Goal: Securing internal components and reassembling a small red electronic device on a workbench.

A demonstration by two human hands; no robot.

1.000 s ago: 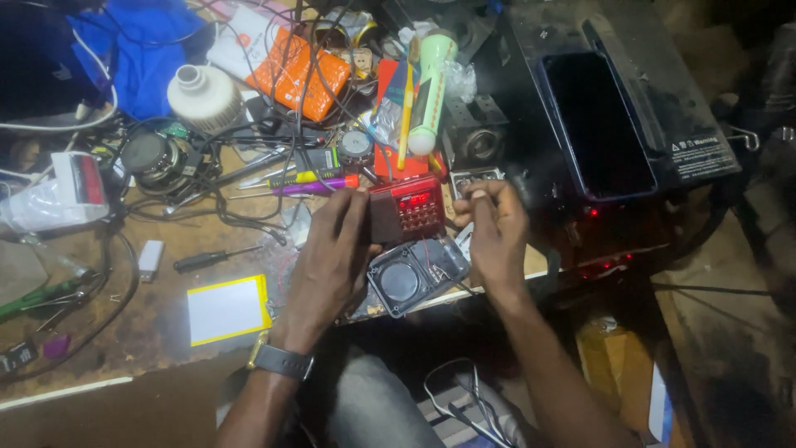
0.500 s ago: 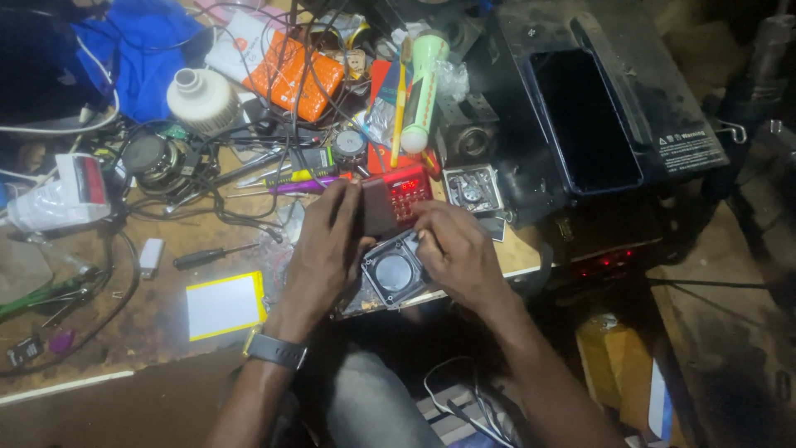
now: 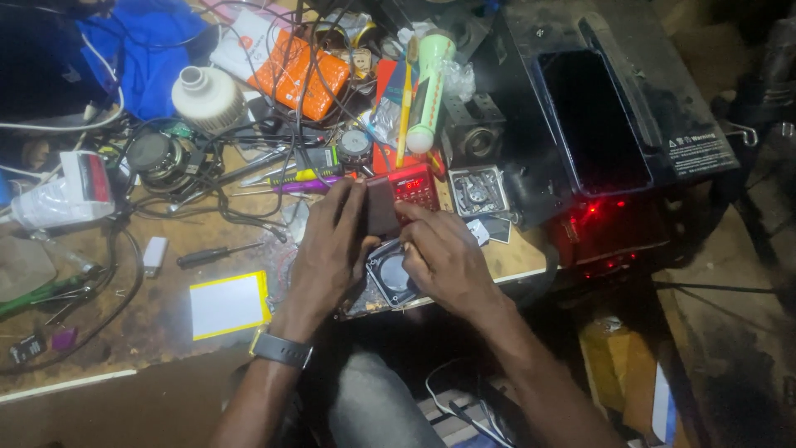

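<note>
Two hands meet over a small red radio at the bench's near edge, as I watch from the head camera. My left hand grips the radio's dark left end, fingers curled over its top, a watch on the wrist. My right hand lies just beside it, index finger pressed against the radio's front below the lit red display; whether it clasps anything beneath I cannot tell. Between both palms sits a grey panel with a round speaker opening, partly covered. Just beyond the right fingers lies an open square casing. Left of the left hand rest a white-and-yellow pad and a black screwdriver. Beyond the fingertips, a purple pen and tangled cables crowd the bench.
</note>
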